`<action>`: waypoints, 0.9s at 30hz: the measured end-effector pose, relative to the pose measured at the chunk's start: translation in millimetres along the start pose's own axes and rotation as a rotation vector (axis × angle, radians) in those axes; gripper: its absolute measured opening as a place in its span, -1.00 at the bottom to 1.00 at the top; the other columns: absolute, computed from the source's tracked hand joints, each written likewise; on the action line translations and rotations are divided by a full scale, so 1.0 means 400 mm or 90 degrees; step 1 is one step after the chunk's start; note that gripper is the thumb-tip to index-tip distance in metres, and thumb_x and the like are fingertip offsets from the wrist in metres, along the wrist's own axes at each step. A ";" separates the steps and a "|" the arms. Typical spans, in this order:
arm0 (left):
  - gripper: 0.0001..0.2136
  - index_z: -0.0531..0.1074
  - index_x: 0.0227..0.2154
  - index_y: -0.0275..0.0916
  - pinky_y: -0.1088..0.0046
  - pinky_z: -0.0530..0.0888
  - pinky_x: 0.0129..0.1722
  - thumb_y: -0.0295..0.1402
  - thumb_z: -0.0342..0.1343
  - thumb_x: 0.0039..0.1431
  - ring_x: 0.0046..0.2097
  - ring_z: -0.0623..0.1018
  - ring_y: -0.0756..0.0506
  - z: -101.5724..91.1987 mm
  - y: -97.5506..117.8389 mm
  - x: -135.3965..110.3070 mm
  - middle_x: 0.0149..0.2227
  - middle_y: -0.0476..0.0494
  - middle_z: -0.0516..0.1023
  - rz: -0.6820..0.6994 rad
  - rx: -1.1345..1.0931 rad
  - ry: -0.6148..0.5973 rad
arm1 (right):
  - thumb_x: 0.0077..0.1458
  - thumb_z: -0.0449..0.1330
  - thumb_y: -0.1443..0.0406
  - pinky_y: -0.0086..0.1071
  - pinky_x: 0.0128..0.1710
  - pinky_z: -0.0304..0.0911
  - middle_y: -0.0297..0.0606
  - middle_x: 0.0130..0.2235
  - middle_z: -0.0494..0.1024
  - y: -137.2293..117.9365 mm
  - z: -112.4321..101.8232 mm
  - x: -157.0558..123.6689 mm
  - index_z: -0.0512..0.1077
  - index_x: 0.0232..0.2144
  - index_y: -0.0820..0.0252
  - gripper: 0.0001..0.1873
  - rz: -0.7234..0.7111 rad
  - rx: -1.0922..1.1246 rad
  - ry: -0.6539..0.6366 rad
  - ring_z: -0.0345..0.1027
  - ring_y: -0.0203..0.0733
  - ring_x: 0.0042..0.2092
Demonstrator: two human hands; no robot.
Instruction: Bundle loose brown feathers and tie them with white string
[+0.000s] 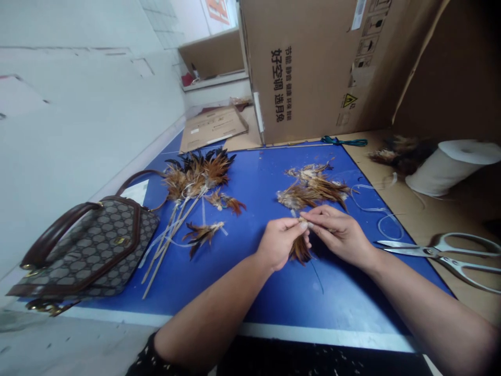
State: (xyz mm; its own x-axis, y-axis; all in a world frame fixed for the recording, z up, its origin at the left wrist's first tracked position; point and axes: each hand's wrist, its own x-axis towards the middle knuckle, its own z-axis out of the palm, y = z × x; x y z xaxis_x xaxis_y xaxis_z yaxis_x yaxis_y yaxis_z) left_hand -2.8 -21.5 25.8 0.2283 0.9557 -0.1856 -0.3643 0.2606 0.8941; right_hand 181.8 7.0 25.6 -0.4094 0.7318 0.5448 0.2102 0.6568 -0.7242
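Observation:
My left hand (pixel 281 241) and my right hand (pixel 340 233) meet over the blue mat, both closed on one small bunch of brown feathers (pixel 300 251). Its pale bound end sits pinched between the fingertips, while the feather tips hang down below my left hand. Fingers partly hide the binding. Just beyond the hands lie loose feather bunches (pixel 313 188) in brown and cream. To the left, feather-topped sticks (pixel 172 243) rest with white ribbon strips trailing from them. Two small feather bunches, one of them dark-tipped (pixel 200 235), lie beside the sticks.
A patterned handbag (pixel 102 245) stands at the left edge. Large scissors (pixel 434 252) lie open at the right, near clear ribbon (pixel 385 211) and a white spool (pixel 450 167). Teal cord (pixel 344 141) lies by a tall cardboard box (pixel 313 68) at the back.

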 end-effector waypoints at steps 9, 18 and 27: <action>-0.60 0.57 -0.34 -0.41 0.45 0.44 -0.43 -0.11 0.47 0.02 -0.49 0.50 0.02 -0.036 0.045 -0.016 -0.48 -0.08 0.50 -0.186 0.105 -0.243 | 0.31 0.30 0.28 -0.36 -0.23 0.45 -0.20 -0.26 0.61 -0.038 -0.080 0.013 0.69 -0.16 0.15 -0.84 0.023 0.150 -0.206 0.52 -0.24 -0.25; -0.64 0.44 -0.42 -0.30 0.50 0.34 -0.45 -0.06 0.25 0.24 -0.50 0.42 0.04 -0.008 0.033 -0.026 -0.53 -0.03 0.43 -0.080 0.200 -0.190 | 0.34 0.25 0.31 -0.32 -0.21 0.36 -0.24 -0.32 0.58 -0.034 -0.048 0.011 0.58 -0.34 0.18 -0.82 0.010 0.045 -0.077 0.46 -0.22 -0.27; -0.71 0.43 -0.29 -0.30 0.48 0.39 -0.45 -0.12 0.13 0.33 -0.54 0.38 0.06 -0.002 0.019 -0.011 -0.54 0.09 0.30 0.020 0.105 -0.083 | 0.39 0.17 0.35 -0.28 -0.15 0.42 -0.26 -0.20 0.59 -0.031 -0.019 0.003 0.50 0.24 -0.06 -0.56 0.028 0.040 -0.017 0.46 -0.24 -0.26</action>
State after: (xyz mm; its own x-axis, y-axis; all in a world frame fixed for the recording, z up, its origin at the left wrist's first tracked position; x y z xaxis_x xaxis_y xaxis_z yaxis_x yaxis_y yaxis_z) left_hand -7.2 -23.6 33.0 0.3381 0.9345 -0.1113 -0.2224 0.1942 0.9554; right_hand 185.3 1.1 38.4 -0.4243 0.7544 0.5008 0.1736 0.6106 -0.7727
